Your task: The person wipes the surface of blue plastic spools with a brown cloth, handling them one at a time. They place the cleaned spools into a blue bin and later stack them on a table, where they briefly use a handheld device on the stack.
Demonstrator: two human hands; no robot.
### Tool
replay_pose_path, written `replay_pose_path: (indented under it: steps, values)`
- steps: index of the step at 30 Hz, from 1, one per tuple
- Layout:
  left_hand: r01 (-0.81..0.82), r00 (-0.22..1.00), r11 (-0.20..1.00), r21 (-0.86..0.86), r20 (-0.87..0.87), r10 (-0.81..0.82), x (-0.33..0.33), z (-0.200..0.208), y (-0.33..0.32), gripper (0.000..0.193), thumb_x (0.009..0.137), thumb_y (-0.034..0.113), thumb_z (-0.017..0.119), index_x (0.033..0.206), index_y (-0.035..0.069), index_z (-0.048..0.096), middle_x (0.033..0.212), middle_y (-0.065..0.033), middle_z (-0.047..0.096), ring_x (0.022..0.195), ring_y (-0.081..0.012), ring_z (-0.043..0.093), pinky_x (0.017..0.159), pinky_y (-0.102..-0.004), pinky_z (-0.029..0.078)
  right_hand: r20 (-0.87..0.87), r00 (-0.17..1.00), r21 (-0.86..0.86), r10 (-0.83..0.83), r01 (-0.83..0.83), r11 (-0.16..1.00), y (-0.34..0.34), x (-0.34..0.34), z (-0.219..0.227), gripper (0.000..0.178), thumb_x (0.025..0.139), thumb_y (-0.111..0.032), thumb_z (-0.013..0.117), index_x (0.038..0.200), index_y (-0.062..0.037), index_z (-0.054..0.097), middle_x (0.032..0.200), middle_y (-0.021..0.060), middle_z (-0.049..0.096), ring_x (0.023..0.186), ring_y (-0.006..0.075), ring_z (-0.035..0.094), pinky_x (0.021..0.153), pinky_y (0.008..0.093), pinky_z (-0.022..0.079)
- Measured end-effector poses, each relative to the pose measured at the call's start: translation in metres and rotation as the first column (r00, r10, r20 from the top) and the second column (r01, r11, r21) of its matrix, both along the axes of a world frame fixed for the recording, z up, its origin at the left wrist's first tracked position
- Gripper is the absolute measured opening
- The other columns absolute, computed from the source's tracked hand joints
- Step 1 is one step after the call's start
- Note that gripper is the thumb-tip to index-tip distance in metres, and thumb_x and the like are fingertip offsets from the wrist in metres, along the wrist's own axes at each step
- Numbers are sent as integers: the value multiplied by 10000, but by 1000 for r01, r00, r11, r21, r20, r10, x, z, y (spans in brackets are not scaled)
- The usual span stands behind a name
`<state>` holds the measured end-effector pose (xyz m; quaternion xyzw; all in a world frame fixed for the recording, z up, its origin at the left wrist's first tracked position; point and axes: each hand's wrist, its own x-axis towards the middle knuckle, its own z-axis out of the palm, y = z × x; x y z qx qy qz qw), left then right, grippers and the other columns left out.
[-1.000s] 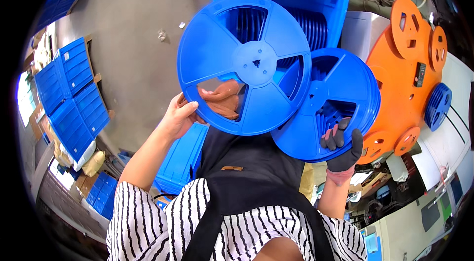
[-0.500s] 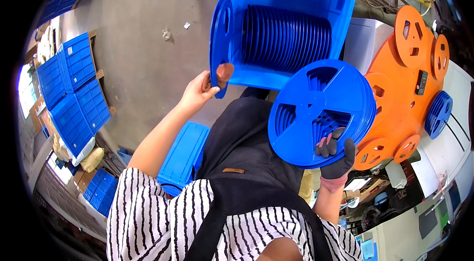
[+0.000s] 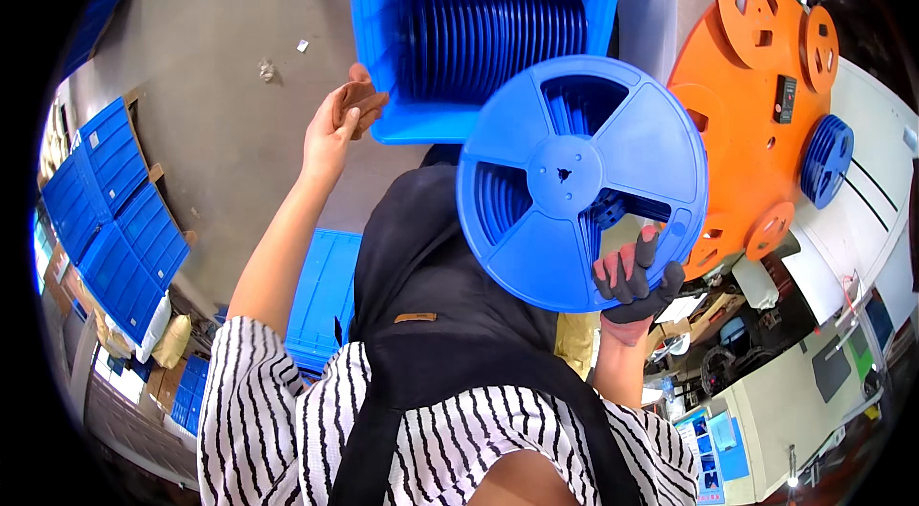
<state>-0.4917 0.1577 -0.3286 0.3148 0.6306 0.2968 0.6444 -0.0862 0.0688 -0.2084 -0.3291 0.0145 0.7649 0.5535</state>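
My left hand (image 3: 327, 134) is at the near left corner of the blue bin, its fingers apart and no reel in it. Brown glove-like cloth (image 3: 362, 106) covers its finger area. In a grey and pink glove, my right hand (image 3: 634, 288) grips the lower right rim of a stack of blue plastic reels (image 3: 565, 173). The stack is tilted over my lap, its front face toward me, with a round hub and cut-out windows. Further reel edges show through those windows. More dark blue reels (image 3: 493, 42) stand on edge in a row inside the blue bin (image 3: 421, 126).
An orange plate with round discs (image 3: 732, 75) stands to the right, a small blue reel stack (image 3: 827, 161) at its edge. Blue crates (image 3: 120, 219) are piled at far left. A blue lid (image 3: 325, 291) lies beside my left leg. Shelving and a cream cabinet (image 3: 780, 420) are lower right.
The blue reel is gone from my left hand, which has drawn left of the bin. The held stack now shows a front face with a larger hub. The whole view has shifted.
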Motion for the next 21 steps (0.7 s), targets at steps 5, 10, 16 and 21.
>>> replay_pose_path:
  steps: [5, 10, 16, 21]
  values:
    - [531, 786, 785, 321, -533, -313, 60, 56, 16, 554, 935, 86, 546, 1456, 85, 356, 1468, -153, 412, 1394, -329, 349, 1134, -417, 300, -180, 974, 25, -140, 147, 989, -14, 1, -11, 457, 825, -571, 621, 1023, -180, 491, 603, -18, 520, 479, 152, 517, 543, 318, 421]
    - [833, 550, 385, 398, -514, -659, 175, 110, 8, 766, 759, 203, 730, 1411, 14, 375, 1477, -225, 345, 1408, -379, 280, 1128, -520, 249, -409, 906, 112, -104, 163, 980, -7, -22, -22, 415, 802, -533, 665, 949, -203, 462, 576, -14, 505, 442, 152, 489, 525, 311, 411]
    - [900, 435, 298, 318, -612, -660, 147, 101, -7, 719, 758, 170, 718, 1391, 7, 419, 1421, -202, 444, 1365, -333, 382, 1125, -465, 298, -371, 925, 153, -82, 149, 977, -15, -26, -27, 515, 814, -601, 612, 1110, -189, 525, 556, -26, 485, 452, 154, 476, 508, 305, 395]
    - [959, 268, 187, 215, -458, -848, 64, 110, -11, 664, 743, 155, 726, 1354, 57, 483, 1413, -126, 474, 1360, -312, 388, 1123, -464, 320, -383, 920, 144, -86, 152, 978, -9, -6, -28, 693, 844, -551, 537, 1400, -144, 465, 753, 4, 545, 621, 147, 504, 660, 320, 404]
